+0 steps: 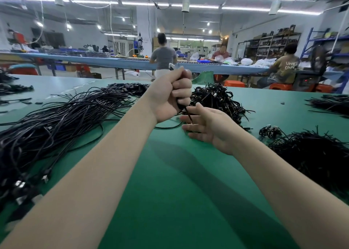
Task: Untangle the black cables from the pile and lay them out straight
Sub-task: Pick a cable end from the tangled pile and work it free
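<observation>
Left hand: left hand [169,96] is raised in a fist, fingers curled round a gathered bunch of black cables [181,105]; connector tips poke out of the top of the fist.
Held cable: one strand [189,115] drops from the fist toward 5 o'clock, its long axis steep, nearly vertical.
Right hand: right hand [205,125] sits just below, at the fist's 5 o'clock, fingers spread and relaxed, the strand crossing them; whether it pinches I cannot tell.
Nearer hand: the right, I judge, is placed to run down the strand.
Tangled pile: pile [217,97] lies at 12 o'clock, just beyond both hands.
Straightened cables: long bundle [56,124] lies at 9 o'clock, running along the green table [170,182].
</observation>
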The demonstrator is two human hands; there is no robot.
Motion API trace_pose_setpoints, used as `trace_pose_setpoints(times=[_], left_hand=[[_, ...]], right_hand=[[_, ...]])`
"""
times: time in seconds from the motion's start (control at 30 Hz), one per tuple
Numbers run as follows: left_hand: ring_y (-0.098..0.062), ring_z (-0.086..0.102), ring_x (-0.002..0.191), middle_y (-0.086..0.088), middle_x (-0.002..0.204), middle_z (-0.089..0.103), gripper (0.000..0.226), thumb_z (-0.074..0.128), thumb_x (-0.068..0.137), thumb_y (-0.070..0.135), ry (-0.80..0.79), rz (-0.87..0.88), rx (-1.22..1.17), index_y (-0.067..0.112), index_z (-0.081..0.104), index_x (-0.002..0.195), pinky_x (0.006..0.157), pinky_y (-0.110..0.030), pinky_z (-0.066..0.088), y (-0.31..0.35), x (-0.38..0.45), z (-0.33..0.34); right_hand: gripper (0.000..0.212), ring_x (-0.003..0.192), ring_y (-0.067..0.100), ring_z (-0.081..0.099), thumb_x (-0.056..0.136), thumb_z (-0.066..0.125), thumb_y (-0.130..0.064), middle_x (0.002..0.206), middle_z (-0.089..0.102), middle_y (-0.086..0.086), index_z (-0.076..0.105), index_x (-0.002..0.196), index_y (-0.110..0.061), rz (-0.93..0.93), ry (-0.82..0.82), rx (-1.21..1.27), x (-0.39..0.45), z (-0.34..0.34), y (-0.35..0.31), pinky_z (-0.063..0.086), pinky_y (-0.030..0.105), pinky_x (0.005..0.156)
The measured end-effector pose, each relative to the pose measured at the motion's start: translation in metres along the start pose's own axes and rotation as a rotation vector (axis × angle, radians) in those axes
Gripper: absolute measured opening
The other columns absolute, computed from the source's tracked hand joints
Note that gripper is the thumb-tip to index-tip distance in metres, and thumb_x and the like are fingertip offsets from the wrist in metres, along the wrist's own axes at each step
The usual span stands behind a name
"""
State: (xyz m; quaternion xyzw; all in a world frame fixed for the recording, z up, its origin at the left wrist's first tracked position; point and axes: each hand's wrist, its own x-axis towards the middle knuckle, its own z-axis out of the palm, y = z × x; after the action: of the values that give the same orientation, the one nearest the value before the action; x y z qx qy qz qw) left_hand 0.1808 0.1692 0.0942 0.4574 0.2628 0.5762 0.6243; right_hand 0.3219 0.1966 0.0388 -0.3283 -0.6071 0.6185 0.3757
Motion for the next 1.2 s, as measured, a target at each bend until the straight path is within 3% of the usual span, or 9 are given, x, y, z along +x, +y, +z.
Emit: trace_pose_setpoints(times=[0.13,0.27,0.43,0.57,0.7,0.83,1.0,1.1,1.2], left_hand=[[-0.004,0.040,0.045,0.011,0.056,0.042,0.031,0.033,0.103,0.034,-0.043,-0.152,0.030,0.020,0.046,0.078,0.048,-0.017,0.033,-0.019,0.003,0.000],[-0.012,0.060,0.060,0.001,0.067,0.060,0.032,0.040,0.102,0.031,0.052,-0.214,0.136,0.013,0.058,0.082,0.066,-0.024,0.053,-0.023,0.003,-0.008],[-0.007,0.061,0.063,0.007,0.070,0.064,0.041,0.042,0.100,0.041,0.132,-0.238,0.421,0.023,0.070,0.076,0.073,-0.026,0.039,-0.023,0.002,-0.023],[-0.017,0.055,0.092,0.003,0.100,0.067,0.046,0.038,0.101,0.038,0.085,-0.200,0.306,0.022,0.076,0.081,0.095,-0.033,0.039,-0.035,0.007,-0.023],[-0.011,0.049,0.066,0.001,0.081,0.055,0.032,0.040,0.102,0.032,0.162,-0.159,0.181,0.015,0.062,0.086,0.069,-0.025,0.042,-0.041,0.012,-0.016],[-0.009,0.046,0.056,0.004,0.075,0.048,0.028,0.043,0.101,0.035,0.216,-0.151,0.313,0.018,0.060,0.086,0.045,-0.019,0.040,-0.046,0.012,-0.015],[-0.013,0.045,0.075,0.002,0.080,0.047,0.030,0.043,0.101,0.035,0.267,-0.112,0.418,0.019,0.060,0.082,0.079,-0.028,0.037,-0.056,0.018,-0.012],[-0.012,0.043,0.076,0.003,0.080,0.048,0.031,0.043,0.101,0.036,0.296,-0.109,0.431,0.020,0.060,0.080,0.076,-0.025,0.036,-0.062,0.021,-0.012],[-0.011,0.043,0.071,0.002,0.080,0.049,0.032,0.042,0.102,0.035,0.326,-0.142,0.410,0.020,0.064,0.083,0.070,-0.023,0.039,-0.068,0.022,-0.009]], right_hand=[[0.014,0.066,0.018,0.070,0.091,0.062,-0.025,0.063,0.063,0.000,0.062,0.083,-0.014,0.036,-0.039,0.157,0.000,-0.005,-0.002,0.058,0.031,0.067],[0.017,0.057,0.013,0.067,0.096,0.054,-0.013,0.064,0.059,0.004,0.061,0.081,-0.012,0.034,0.046,0.120,0.002,-0.006,0.009,0.058,0.024,0.059],[0.017,0.054,0.012,0.057,0.095,0.058,-0.022,0.060,0.054,-0.001,0.068,0.087,-0.011,-0.001,0.098,0.079,0.005,-0.014,0.007,0.057,0.025,0.060],[0.020,0.052,0.008,0.061,0.099,0.051,-0.026,0.055,0.059,-0.008,0.065,0.087,-0.016,-0.011,0.057,-0.088,0.004,-0.016,0.010,0.056,0.027,0.064],[0.025,0.076,0.013,0.070,0.099,0.048,-0.038,0.093,0.068,-0.004,0.062,0.102,-0.018,-0.025,-0.087,-0.145,0.003,-0.014,0.013,0.056,0.032,0.077],[0.022,0.067,0.009,0.068,0.094,0.057,-0.037,0.083,0.064,-0.005,0.057,0.093,-0.015,-0.126,-0.073,-0.377,0.002,-0.003,0.019,0.057,0.029,0.070],[0.024,0.050,0.009,0.051,0.096,0.052,-0.033,0.068,0.050,-0.003,0.044,0.079,-0.017,-0.246,0.055,-0.567,0.006,0.003,0.026,0.048,0.026,0.052],[0.023,0.060,0.017,0.047,0.100,0.039,-0.033,0.072,0.050,0.000,0.041,0.084,-0.017,-0.297,0.117,-0.797,0.011,0.003,0.032,0.038,0.031,0.059],[0.026,0.085,0.032,0.056,0.102,0.028,-0.032,0.091,0.057,0.010,0.042,0.091,-0.014,-0.239,0.246,-0.975,0.015,-0.002,0.040,0.043,0.037,0.073]])
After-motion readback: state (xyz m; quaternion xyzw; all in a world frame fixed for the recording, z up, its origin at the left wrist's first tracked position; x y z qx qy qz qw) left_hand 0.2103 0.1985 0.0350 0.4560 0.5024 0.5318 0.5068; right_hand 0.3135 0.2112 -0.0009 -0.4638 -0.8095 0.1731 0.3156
